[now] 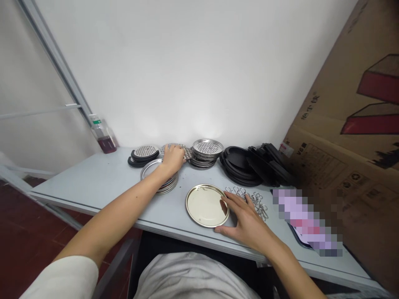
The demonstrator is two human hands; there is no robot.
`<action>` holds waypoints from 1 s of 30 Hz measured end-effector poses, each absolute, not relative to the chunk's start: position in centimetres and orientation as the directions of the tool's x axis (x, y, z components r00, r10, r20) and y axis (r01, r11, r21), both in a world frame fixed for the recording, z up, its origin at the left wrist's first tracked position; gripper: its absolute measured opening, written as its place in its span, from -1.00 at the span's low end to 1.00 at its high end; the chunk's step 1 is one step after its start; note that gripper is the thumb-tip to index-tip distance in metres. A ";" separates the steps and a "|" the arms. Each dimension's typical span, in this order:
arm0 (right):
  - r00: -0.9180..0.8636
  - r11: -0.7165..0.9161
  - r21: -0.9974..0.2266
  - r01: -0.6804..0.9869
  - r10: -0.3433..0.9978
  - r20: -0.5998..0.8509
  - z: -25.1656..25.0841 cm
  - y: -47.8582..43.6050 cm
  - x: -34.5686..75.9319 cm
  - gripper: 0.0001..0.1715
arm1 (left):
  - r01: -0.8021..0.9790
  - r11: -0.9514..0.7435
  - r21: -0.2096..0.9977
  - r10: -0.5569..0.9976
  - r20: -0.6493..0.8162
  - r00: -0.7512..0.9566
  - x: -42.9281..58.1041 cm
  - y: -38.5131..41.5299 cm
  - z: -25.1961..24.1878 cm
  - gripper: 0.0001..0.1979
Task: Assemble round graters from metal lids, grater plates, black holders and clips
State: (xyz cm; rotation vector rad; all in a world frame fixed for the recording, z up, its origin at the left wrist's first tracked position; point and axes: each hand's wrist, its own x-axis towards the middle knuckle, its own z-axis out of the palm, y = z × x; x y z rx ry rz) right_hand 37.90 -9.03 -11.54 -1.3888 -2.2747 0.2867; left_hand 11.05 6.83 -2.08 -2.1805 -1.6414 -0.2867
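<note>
My left hand (172, 160) reaches to the back of the grey table (99, 182) and closes its fingers on a perforated metal disc (184, 150) lying there. Just beneath my wrist sits a stack of plain metal lids (149, 170). My right hand (246, 220) lies flat with fingers spread, touching the right edge of a single gold-rimmed round lid (204, 204) near the table's front edge. Several small metal rings (258, 203) lie scattered right by its fingertips.
A stack of perforated metal trays (206, 152) and black round covers (241, 165) line the back. Small black rings with a perforated disc (143, 155) sit at back left, near a bottle of dark liquid (104, 136). A large cardboard box (352, 133) leans on the right.
</note>
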 end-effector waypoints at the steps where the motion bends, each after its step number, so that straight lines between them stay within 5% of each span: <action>1: -0.382 0.467 -0.409 0.784 0.882 0.275 -11.6 -9.0 37.9 0.05 | 0.956 -0.235 -0.176 0.875 0.391 0.287 11.0 6.9 -2.1 -0.83; 8: -0.374 0.458 -0.429 0.778 0.888 0.269 -11.2 -9.3 37.7 0.10 | 0.967 -0.226 -0.117 0.884 0.393 0.255 10.8 7.5 -2.1 -0.77; 21: -0.377 0.460 -0.444 0.769 0.887 0.266 -11.0 -9.2 37.7 0.11 | 0.923 -0.315 -0.223 0.760 0.523 0.385 10.7 5.5 -0.4 -0.79; 30: -0.360 0.463 -0.462 0.756 0.884 0.297 -11.5 -9.2 37.8 0.26 | 0.737 -0.673 -0.069 0.488 0.707 0.512 11.8 -3.4 -2.2 -0.86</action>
